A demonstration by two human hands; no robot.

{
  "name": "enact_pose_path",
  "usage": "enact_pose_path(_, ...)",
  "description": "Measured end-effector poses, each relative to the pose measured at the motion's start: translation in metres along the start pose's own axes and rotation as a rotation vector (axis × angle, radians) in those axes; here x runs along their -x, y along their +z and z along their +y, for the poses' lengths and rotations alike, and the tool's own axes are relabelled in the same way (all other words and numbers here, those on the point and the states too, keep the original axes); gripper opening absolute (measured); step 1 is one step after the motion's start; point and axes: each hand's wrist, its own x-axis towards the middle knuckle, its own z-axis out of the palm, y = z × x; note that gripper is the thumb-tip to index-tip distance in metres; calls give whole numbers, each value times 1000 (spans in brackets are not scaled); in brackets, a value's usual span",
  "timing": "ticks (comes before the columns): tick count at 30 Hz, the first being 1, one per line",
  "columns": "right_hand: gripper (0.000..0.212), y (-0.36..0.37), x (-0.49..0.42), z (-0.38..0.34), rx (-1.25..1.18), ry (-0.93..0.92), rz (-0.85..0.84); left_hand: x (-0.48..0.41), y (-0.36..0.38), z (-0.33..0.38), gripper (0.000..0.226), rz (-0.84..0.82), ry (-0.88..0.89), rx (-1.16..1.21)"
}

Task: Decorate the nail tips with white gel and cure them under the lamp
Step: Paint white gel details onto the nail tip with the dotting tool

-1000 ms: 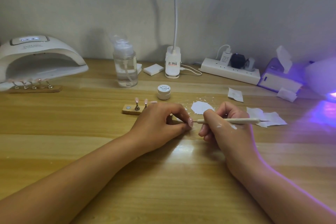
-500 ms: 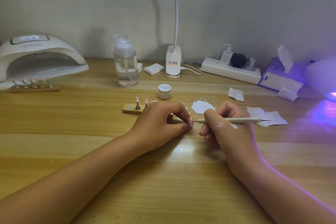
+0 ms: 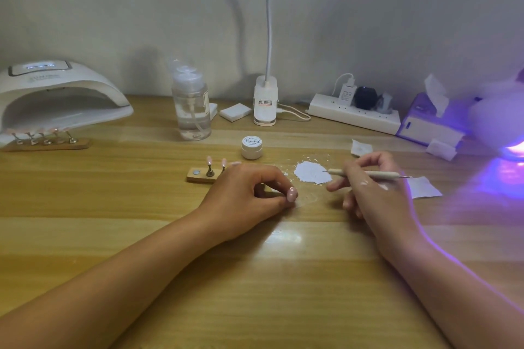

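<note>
Table (image 3: 255, 292) layout. Far left: curing lamp (image 3: 56, 99), rack of nail tips (image 3: 46, 143) before it. Centre rear: pump bottle (image 3: 192, 110), clip light (image 3: 265, 102); gel jar (image 3: 251, 147) before them. Right rear: power strip (image 3: 354, 116), tissue box (image 3: 431, 122). Gel patch (image 3: 310, 173) lies between left hand (image 3: 249, 195), with a nail tip (image 3: 292, 194), and right hand (image 3: 371, 193), with the tool (image 3: 368, 174).

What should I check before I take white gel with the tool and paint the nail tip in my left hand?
1. Nail tip pinched by the left hand: ok.
2. Dotting tool gripped in the right hand: ok.
3. Tool point reaches the white gel patch: ok, at its right edge.
4. Gel already on the point: cannot tell, too small.
5. Curing lamp display lit: ok.
6. Wooden holder has a free magnet spot: ok.
</note>
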Motion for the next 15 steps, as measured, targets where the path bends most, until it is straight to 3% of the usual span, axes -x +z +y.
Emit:
enact_pose_path(4, 26, 1, 1, -1, 107, -19, -41, 0, -1, 2, 15, -5, 1, -14)
enact_pose_path(7, 20, 1, -1, -1, 141, 5, -60, 1, -1, 2, 16, -9, 1, -21)
enact_pose_path(15, 18, 3, 3, -3, 61, -62, 42, 1, 0, 2, 12, 4, -10, 11)
